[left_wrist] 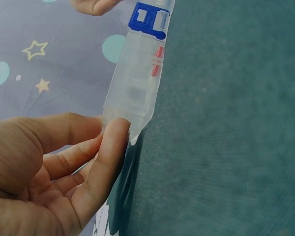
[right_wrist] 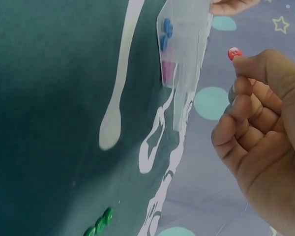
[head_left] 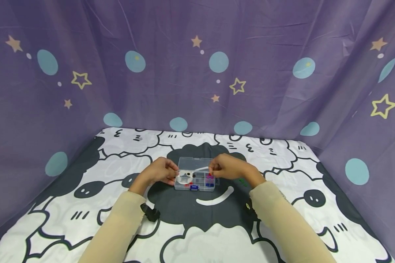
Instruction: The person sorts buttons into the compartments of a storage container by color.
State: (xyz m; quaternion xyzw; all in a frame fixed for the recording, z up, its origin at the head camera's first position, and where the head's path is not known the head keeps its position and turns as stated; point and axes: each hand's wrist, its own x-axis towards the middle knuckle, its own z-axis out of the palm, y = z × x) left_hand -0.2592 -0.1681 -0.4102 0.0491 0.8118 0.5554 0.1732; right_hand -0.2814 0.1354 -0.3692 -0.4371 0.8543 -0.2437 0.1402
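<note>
A clear plastic compartment box (head_left: 200, 176) stands on the dark patch of the cloth with its lid (head_left: 192, 163) raised at the back. My left hand (head_left: 160, 171) grips the box's left end between thumb and fingers. Between thumb and index finger, my right hand (head_left: 229, 167) pinches a small red button (right_wrist: 234, 53) above the right side of the box. Blue buttons (right_wrist: 165, 34) and pink buttons (right_wrist: 167, 72) lie in separate compartments on that side. Some red pieces (left_wrist: 158, 61) show through the front wall, near the blue latch (left_wrist: 150, 20).
Several green buttons (right_wrist: 99, 225) lie on the cloth to the right of the box. Closer to my right forearm is a small yellow piece (head_left: 248, 206). A purple curtain (head_left: 177, 95) with stars and dots hangs behind the sheep-patterned cloth (head_left: 214, 241).
</note>
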